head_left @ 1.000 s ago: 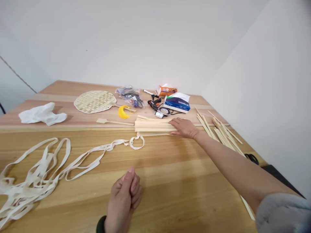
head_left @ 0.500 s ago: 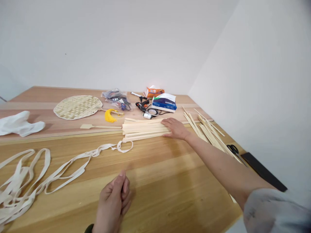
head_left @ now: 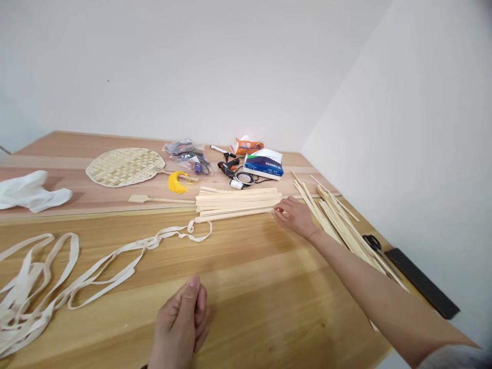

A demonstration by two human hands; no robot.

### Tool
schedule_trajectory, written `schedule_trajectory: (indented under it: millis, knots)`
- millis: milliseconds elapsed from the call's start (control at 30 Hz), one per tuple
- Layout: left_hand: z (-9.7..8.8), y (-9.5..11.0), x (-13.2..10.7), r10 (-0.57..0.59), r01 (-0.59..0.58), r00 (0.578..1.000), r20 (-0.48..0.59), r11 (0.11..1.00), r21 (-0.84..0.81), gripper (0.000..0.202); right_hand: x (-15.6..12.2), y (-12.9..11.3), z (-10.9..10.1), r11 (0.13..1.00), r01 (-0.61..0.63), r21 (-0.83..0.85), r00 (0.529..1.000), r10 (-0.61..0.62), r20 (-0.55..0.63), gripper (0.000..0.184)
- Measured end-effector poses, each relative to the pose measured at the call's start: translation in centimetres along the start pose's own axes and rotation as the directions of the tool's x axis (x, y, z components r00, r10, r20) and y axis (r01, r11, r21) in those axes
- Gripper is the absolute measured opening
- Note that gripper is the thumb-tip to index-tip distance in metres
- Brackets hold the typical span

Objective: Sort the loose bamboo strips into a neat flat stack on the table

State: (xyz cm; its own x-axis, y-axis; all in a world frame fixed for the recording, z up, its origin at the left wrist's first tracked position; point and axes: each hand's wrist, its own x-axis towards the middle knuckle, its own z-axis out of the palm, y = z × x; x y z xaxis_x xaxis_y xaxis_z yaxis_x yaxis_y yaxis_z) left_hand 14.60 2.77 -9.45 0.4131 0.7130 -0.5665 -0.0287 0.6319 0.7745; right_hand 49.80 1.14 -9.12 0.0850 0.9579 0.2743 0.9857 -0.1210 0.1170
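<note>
A flat stack of pale bamboo strips [head_left: 236, 201] lies across the middle of the wooden table [head_left: 269, 297]. My right hand [head_left: 296, 216] reaches to the stack's right end. Its fingers are curled, and the fingertips pinch the end of a lower strip. My left hand [head_left: 180, 323] rests near the front edge with its fingers pressed together and loosely curled. Nothing shows in it. A long cream cloth ribbon [head_left: 96, 266] loops over the table's left half, and one end curls just below the stack.
More loose bamboo strips [head_left: 338, 218] fan out on the right, with black scissors [head_left: 372, 241] and a dark flat bar [head_left: 423, 282] by the wall. At the back lie a woven fan [head_left: 125, 166], yellow tassel [head_left: 177, 182], glue gun [head_left: 228, 166], tissue box [head_left: 264, 164], plastic bags [head_left: 184, 149], wooden handle [head_left: 159, 199] and white cloth [head_left: 28, 190].
My right hand slid off the top of the stack back to its right end. The view swung slightly; my left hand stayed in place.
</note>
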Motion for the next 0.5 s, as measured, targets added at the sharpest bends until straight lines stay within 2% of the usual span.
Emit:
schedule_trajectory:
  millis: [133,333,433,500]
  knots:
    - [0.0,-0.3,0.1,0.027,-0.028,1.000,0.008,0.999,0.040,0.071,-1.3,-0.4,1.1,0.999,0.027,-0.037,0.996,-0.023,0.088,0.020]
    - [0.3,0.4,0.3,0.117,-0.114,0.992,-0.041,0.992,0.057,0.070,0.4,-1.8,0.5,0.997,0.071,-0.034,0.974,-0.062,0.216,0.017]
    - [0.0,0.6,0.6,0.199,-0.195,0.979,-0.044,0.977,0.088,0.067,0.5,-2.5,-0.6,0.999,0.012,-0.030,0.974,-0.005,0.227,0.014]
    - [-0.4,0.7,0.7,0.243,-0.237,0.968,-0.055,0.967,0.091,0.064,-0.7,-2.6,-2.2,0.996,-0.080,-0.034,0.974,0.086,0.211,0.014]
